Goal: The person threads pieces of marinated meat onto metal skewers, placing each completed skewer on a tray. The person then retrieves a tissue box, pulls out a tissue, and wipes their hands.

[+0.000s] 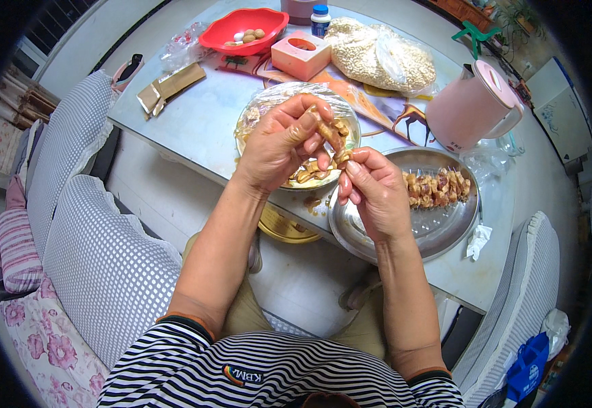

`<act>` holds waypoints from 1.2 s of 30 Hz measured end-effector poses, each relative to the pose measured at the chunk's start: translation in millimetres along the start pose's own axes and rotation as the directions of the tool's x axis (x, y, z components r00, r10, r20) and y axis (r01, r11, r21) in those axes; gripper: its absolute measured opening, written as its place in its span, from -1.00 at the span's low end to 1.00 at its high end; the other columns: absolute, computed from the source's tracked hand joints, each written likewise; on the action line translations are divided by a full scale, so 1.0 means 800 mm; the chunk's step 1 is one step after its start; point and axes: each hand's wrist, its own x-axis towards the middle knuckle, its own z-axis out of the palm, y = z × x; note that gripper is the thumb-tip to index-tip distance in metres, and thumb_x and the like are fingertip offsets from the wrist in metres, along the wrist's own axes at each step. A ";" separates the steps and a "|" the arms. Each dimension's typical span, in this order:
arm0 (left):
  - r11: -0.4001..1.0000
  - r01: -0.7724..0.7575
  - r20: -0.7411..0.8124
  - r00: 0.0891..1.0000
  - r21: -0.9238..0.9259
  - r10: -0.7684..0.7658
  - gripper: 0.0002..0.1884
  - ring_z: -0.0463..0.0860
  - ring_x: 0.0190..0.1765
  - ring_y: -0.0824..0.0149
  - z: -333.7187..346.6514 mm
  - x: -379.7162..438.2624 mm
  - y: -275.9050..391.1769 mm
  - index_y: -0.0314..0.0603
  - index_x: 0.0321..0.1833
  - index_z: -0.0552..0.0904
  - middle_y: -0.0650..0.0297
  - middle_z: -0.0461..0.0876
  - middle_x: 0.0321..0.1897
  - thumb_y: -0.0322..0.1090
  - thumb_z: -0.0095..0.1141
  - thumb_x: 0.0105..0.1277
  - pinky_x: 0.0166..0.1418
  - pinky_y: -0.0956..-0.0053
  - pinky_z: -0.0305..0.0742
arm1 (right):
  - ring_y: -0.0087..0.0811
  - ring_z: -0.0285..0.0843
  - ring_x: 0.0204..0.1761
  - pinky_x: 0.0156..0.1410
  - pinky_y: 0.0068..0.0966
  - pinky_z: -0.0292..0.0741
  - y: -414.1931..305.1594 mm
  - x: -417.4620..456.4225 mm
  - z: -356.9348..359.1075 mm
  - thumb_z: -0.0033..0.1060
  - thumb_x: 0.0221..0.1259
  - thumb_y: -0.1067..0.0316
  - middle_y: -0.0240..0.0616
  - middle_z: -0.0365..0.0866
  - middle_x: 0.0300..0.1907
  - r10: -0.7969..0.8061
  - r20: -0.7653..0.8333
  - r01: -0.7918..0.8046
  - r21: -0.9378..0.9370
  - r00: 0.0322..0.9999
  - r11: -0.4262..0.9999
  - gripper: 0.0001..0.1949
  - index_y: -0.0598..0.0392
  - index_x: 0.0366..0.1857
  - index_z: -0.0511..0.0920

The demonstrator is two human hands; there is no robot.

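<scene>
My left hand (281, 140) grips strips of raw marinated meat (333, 133) above a round bowl (355, 130). With thumb and fingertips, my right hand (377, 186) pinches the lower end of the same meat. Whether a skewer runs through it I cannot tell. More meat pieces (306, 176) lie in brown marinade in the bowl, partly hidden by my left hand. Clear plastic film (301, 91) covers the bowl's far side. To the right, behind my right hand, a row of threaded meat skewers (437, 188) rests on an oval steel tray (428, 245).
Beyond the bowl stand a pink tissue box (301, 55), a red basin (219, 30) with walnuts, and a bag of puffed snacks (377, 56). A pink electric kettle (469, 109) is behind the tray. Crumpled tissue (478, 242) lies near the table's right side; a gold lid (286, 227) sits below its edge.
</scene>
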 end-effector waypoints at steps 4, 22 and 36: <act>1.000 0.016 -0.032 0.999 0.022 -0.015 -0.72 0.45 -0.49 0.51 0.002 0.001 0.000 -0.28 0.02 0.51 0.37 0.40 -0.55 -0.16 0.05 0.53 -0.37 0.49 0.63 | -0.66 0.42 -0.55 -0.43 -0.76 0.31 0.001 0.000 0.000 0.11 0.44 0.40 -0.36 0.59 -0.51 -0.012 0.012 0.012 0.007 1.000 1.000 -0.89 0.16 -0.08 0.54; 0.973 -0.042 -0.093 0.994 0.229 0.065 -0.77 0.25 -0.51 0.68 0.018 -0.001 -0.011 -0.17 0.02 0.57 0.47 0.47 -0.43 -0.23 -0.08 0.54 -0.43 0.77 0.16 | -0.66 0.43 -0.54 -0.44 -0.71 0.39 -0.002 -0.002 0.000 0.12 0.43 0.40 -0.40 0.56 -0.50 0.002 0.006 -0.002 -0.009 1.000 1.000 -0.89 0.16 -0.10 0.53; 0.978 0.108 -0.119 0.989 0.177 -0.088 -0.75 0.26 -0.53 0.65 0.030 -0.007 -0.010 -0.20 -0.11 0.55 0.44 0.47 -0.48 -0.14 0.06 0.43 -0.41 0.71 0.19 | -0.65 0.45 -0.51 -0.40 -0.71 0.41 0.000 -0.002 0.006 0.08 0.44 0.43 -0.39 0.55 -0.50 -0.031 -0.020 0.031 -0.003 0.999 1.000 -0.88 0.20 -0.06 0.51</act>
